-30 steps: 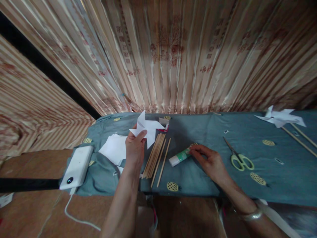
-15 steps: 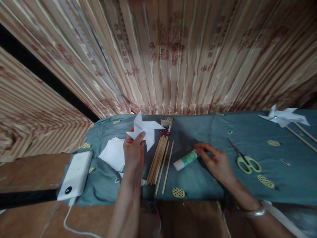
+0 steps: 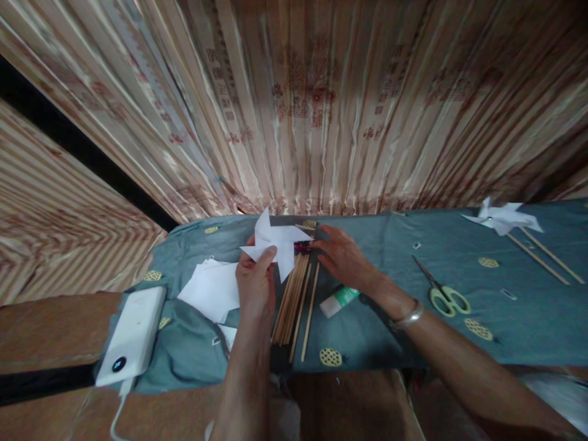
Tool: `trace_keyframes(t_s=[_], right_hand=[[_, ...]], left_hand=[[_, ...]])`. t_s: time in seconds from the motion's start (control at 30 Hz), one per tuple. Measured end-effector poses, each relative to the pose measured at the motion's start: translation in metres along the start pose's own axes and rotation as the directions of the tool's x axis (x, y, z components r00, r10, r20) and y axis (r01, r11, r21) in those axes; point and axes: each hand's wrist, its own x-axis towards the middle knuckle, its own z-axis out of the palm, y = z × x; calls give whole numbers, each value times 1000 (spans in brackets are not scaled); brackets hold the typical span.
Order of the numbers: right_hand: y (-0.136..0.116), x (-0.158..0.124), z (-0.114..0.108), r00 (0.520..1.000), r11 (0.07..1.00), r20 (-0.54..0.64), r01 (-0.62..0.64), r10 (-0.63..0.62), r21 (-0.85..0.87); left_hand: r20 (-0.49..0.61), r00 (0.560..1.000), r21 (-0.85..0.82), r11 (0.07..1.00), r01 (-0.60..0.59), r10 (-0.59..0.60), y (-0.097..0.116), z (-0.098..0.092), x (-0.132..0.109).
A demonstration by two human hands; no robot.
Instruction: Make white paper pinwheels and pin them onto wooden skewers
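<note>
My left hand [image 3: 257, 275] pinches a white paper pinwheel [image 3: 281, 240], its thumb pressed near the middle of the folded blades. Beyond the pinwheel's right tip is a small red box [image 3: 302, 246] with dark little pieces in it, partly covered. My right hand [image 3: 342, 254] reaches over to this box from the right, fingers apart at its edge; nothing shows in them. Below that hand lies a glue stick [image 3: 339, 301] with a green label, partly hidden by the forearm. Several thin wooden sticks [image 3: 294, 300] lie side by side between my arms.
Scissors [image 3: 443, 291] with light green handles lie to the right. Farther right are finished-looking white pinwheels [image 3: 505, 217] on sticks. White paper sheets [image 3: 211, 288] lie left of my left hand, and a white power bank [image 3: 133, 334] with a cable is at the left edge.
My right hand has let go of the glue stick, which stays on the cloth, and has moved up and left to the small box. The left hand still holds the pinwheel.
</note>
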Motion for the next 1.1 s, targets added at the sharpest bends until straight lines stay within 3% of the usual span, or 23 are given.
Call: trace_keyframes(t_s=[0.1,0.27,0.5,0.7,1.1], right_hand=[[1,21,11,1000,1000,29,0,0,-13],[12,38,21,999,1000,-21,-30,30,1],[7,54,17,990,993,127,-42,56,-108],[-1,62,16,976,976,211,-6,53,-216],[-6,67,19,970,976,236,-1,54,-220]], left_hand=[[0,1000,-7,1000,-2,2,0,-1,0],[12,1000,-11,1000,-16,16,2,-3,-1],[16,1000,-4,1000,-25,25,0,-1,-1],[35,999,15,1000,-26,25,-3,-1,-1],[44,999,29,999,-24,22,-4,3,-4]])
